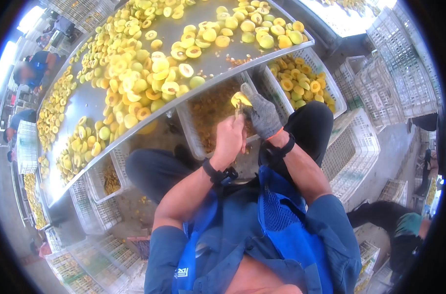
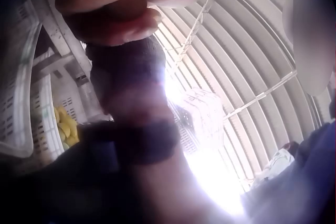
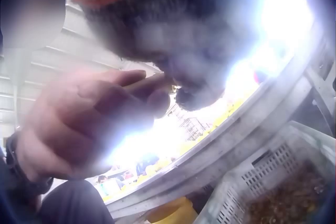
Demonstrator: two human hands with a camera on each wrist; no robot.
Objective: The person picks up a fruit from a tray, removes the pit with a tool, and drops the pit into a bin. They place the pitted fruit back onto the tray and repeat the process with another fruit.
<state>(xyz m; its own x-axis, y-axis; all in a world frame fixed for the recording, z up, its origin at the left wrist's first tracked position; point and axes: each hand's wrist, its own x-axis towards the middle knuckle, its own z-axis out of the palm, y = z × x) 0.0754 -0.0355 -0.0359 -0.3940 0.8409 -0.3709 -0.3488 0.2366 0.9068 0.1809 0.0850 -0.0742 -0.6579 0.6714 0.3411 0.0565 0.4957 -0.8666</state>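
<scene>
In the head view my bare left hand [image 1: 229, 139] grips a small slim-handled tool [image 1: 238, 109], its upper end against a yellow stone fruit [image 1: 241, 99]. The tool's tip is hidden at the fruit. My right hand [image 1: 265, 116], in a grey knit glove with an orange cuff, pinches that fruit between thumb and fingers. Both hands meet over a white crate [image 1: 200, 143] of brown pits and scraps. The right wrist view shows the left hand's fingers [image 3: 89, 124] curled around the tool's handle [image 3: 149, 83], close to the dark, blurred glove.
A metal table [image 1: 218, 63] heaped with halved yellow fruit [image 1: 130, 88] stands ahead, its raised edge just beyond my hands. A crate of fruit halves [image 1: 304, 83] sits ahead right; another white crate [image 1: 350, 152] lies beside my right knee. Stacked crates [image 1: 404, 63] rise farther right.
</scene>
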